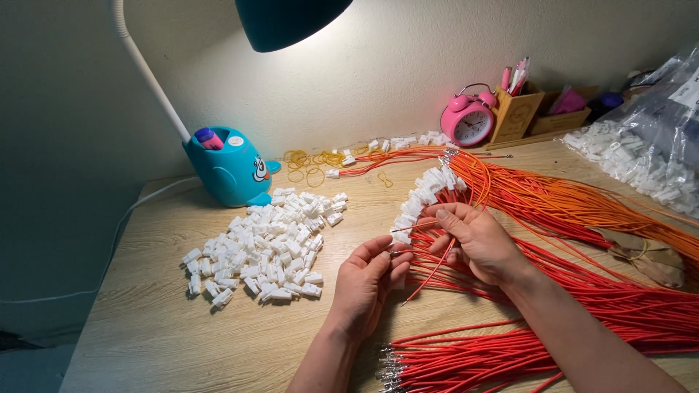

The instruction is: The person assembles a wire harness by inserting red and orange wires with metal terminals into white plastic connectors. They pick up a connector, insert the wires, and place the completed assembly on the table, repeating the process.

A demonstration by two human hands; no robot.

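Left hand (368,280) just right of the heap of white connectors (266,251), fingers curled shut on a small white connector (400,237) pinched at the fingertips. Right hand (477,240) further right of the heap, closed on a single red wire (431,271) — thumb and forefinger gripping it close to its bare end. Wire's long axis slanting from lower left up to the right, its upper end pointing left toward the pinched connector; gap between the two very small, whether touching not clear. Both hands about equally near the meeting point, the connector lying just left of the right fingertips.

Behind the hands, away from the heap to the right, a row of wires already fitted with white housings (428,191), fanned across the wooden desk (145,320). Loose bundle of red wires (466,360) with bare metal tips below the wrists. Teal lamp base (231,171) just beyond the heap — pink alarm clock (467,118) far right of it, by the wall.
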